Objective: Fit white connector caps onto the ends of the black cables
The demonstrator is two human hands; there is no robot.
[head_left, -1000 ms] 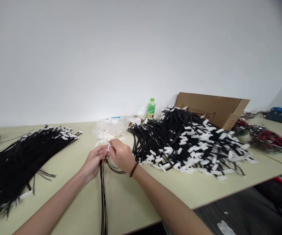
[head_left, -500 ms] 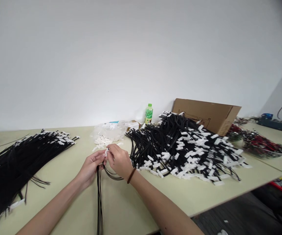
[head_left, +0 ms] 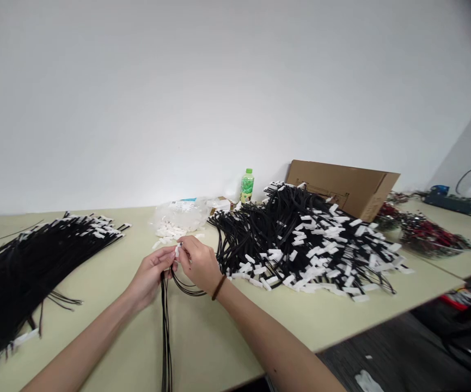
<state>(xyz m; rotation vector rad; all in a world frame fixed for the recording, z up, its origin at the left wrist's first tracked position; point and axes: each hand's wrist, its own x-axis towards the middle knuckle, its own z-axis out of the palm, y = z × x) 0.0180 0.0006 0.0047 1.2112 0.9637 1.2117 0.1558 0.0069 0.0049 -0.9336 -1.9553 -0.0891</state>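
Observation:
Both hands meet over the middle of the table. My left hand [head_left: 153, 275] has its fingers closed on several black cables [head_left: 165, 332], which hang down toward the table's front edge. A small white connector [head_left: 177, 250] sits between the fingertips of both hands, pinched by my right hand [head_left: 200, 264]. Some of the cables loop below my right hand. Just behind the hands lies a clear plastic bag [head_left: 184, 215] with loose white connectors [head_left: 167, 230] at its mouth.
A large pile of black cables with white ends [head_left: 284, 234] lies at right, another black bundle [head_left: 26, 261] at left. Behind stand a green-capped bottle [head_left: 247, 186] and a cardboard box [head_left: 341, 185]. Red and black wires [head_left: 435, 234] lie far right.
The view has shifted slightly, so the table's contents appear a little higher and further left. Both hands keep nearly the same pose around the white connector.

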